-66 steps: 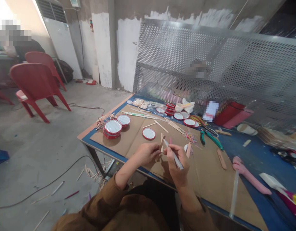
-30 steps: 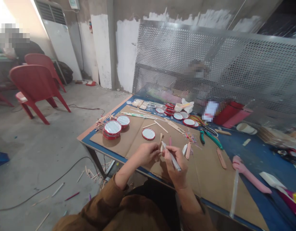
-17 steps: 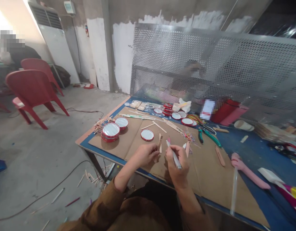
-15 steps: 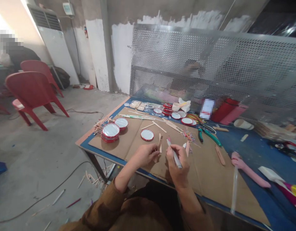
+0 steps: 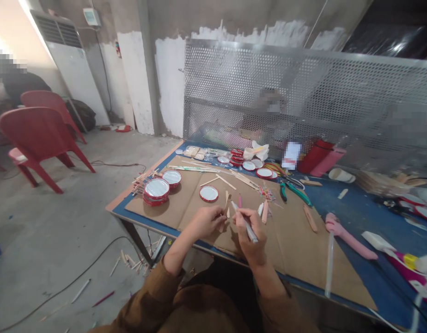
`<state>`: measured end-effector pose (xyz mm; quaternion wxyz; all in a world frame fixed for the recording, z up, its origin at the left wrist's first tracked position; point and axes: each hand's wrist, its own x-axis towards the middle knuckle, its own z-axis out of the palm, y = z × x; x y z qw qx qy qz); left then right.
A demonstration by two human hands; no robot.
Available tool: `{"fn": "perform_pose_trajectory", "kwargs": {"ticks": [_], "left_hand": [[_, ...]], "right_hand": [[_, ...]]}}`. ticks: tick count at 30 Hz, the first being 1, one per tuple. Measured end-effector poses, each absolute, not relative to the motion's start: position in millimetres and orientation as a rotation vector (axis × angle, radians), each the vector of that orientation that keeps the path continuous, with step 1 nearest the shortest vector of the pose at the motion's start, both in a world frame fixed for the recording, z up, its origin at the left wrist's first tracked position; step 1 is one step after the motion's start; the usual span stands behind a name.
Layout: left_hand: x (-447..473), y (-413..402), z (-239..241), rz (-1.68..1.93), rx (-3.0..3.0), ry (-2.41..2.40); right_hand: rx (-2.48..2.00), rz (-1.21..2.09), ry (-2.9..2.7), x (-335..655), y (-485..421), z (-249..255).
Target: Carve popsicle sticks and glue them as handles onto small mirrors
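Observation:
My left hand (image 5: 207, 223) is closed, pinching a thin wooden craft stick (image 5: 228, 201) that points up and away from me. Pale wood also shows below its fingertips. My right hand (image 5: 252, 238) grips a white marker pen (image 5: 249, 229) like a writing tool. The pen's tip is close to the stick; whether they touch I cannot tell. Just beyond my hands, a small red-rimmed drum (image 5: 209, 194) with a white face lies on the cardboard sheet (image 5: 186, 203). A pink pencil-like stick (image 5: 240, 200) lies just past the pen tip.
Stacked red-rimmed drums (image 5: 156, 188) stand at left, beside bundled sticks. More drums (image 5: 264, 172) and green-handled pliers (image 5: 296, 193) lie at the back. On the right are a pink glue gun (image 5: 352, 238) and a purple tool (image 5: 404, 268). A perforated metal panel (image 5: 213, 88) borders the table.
The view has turned slightly to the right, so everything sits further left in the picture. Both hands keep nearly the same pose, still holding the stick and the marker pen.

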<state>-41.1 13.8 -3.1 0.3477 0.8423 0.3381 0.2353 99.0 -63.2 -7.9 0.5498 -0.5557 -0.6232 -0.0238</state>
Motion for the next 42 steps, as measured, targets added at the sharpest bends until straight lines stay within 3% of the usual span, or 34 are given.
{"fn": "perform_pose_trajectory", "kwargs": {"ticks": [42], "left_hand": [[-41.1, 11.8, 2.3, 0.581, 2.241, 0.914]], "right_hand": [[-1.325, -0.120, -1.518, 97.3, -63.2, -1.3]]}}
